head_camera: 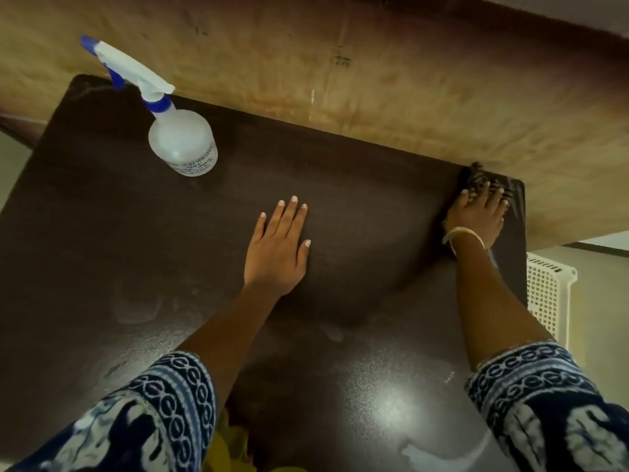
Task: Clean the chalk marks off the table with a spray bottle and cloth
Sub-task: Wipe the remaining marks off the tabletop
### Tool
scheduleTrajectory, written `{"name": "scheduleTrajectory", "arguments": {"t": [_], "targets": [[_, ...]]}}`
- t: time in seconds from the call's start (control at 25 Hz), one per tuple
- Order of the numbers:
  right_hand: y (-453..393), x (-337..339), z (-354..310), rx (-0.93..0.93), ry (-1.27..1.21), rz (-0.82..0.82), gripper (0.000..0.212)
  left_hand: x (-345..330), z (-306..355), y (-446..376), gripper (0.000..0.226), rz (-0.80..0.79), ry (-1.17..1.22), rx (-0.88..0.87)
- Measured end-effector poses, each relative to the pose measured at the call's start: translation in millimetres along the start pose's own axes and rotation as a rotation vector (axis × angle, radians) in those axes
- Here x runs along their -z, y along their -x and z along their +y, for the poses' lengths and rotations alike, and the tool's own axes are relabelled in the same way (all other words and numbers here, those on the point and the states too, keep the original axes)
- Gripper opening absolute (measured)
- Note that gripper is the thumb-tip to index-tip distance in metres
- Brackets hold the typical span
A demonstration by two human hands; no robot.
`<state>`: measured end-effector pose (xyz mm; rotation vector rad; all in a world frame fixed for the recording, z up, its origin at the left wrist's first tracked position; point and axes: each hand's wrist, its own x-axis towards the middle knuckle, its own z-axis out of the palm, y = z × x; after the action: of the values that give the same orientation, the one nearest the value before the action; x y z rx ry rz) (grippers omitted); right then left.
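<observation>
The right hand (478, 212) presses spread fingers onto the cloth (476, 177) at the table's (102, 233) far right corner, while the left hand (277, 248) lies flat, apparently bracing, and the spray bottle (182, 137) stands aside at far left.

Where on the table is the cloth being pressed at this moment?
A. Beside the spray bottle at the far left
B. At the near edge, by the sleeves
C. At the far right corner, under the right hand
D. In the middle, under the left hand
C: the right hand presses the dark cloth into the table's far right corner, while the left hand lies flat and bare mid-table.
</observation>
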<state>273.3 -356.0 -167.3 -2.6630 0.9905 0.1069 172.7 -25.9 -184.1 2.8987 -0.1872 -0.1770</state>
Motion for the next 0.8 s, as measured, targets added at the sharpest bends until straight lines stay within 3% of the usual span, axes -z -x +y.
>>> {"name": "scheduleTrajectory", "arguments": {"t": [0.08, 0.12, 0.32, 0.4, 0.48, 0.6, 0.72, 0.8], "targets": [[11, -8, -27, -0.095, -0.014, 0.016, 0.062, 1, 2, 1, 0.061, -0.001, -0.001, 0.005], [21, -16, -51, -0.042, 0.001, 0.033, 0.063, 0, 2, 1, 0.061, -0.001, -0.006, 0.006], [103, -67, -161, 0.786, 0.156, -0.152, 0.061, -2, 0, 0, 0.061, 0.016, -0.023, 0.0], [101, -68, -151, 0.913, 0.146, -0.205, 0.058, -3, 1, 0, 0.061, 0.012, -0.04, -0.002], [66, -53, -117, 0.799, 0.094, -0.132, 0.057, -5, 2, 0, 0.061, 0.013, -0.056, -0.005], [5, -14, -20, 0.399, 0.085, -0.013, 0.059, -7, 4, 0, 0.061, -0.006, -0.078, -0.039], [-1, 14, 73, 0.072, 0.016, 0.026, 0.061, -6, 5, -3, 0.06, -0.009, -0.087, -0.078], [11, 14, 87, -0.095, -0.018, 0.07, 0.061, -6, 5, -3, 0.061, -0.01, -0.094, -0.081]]}}
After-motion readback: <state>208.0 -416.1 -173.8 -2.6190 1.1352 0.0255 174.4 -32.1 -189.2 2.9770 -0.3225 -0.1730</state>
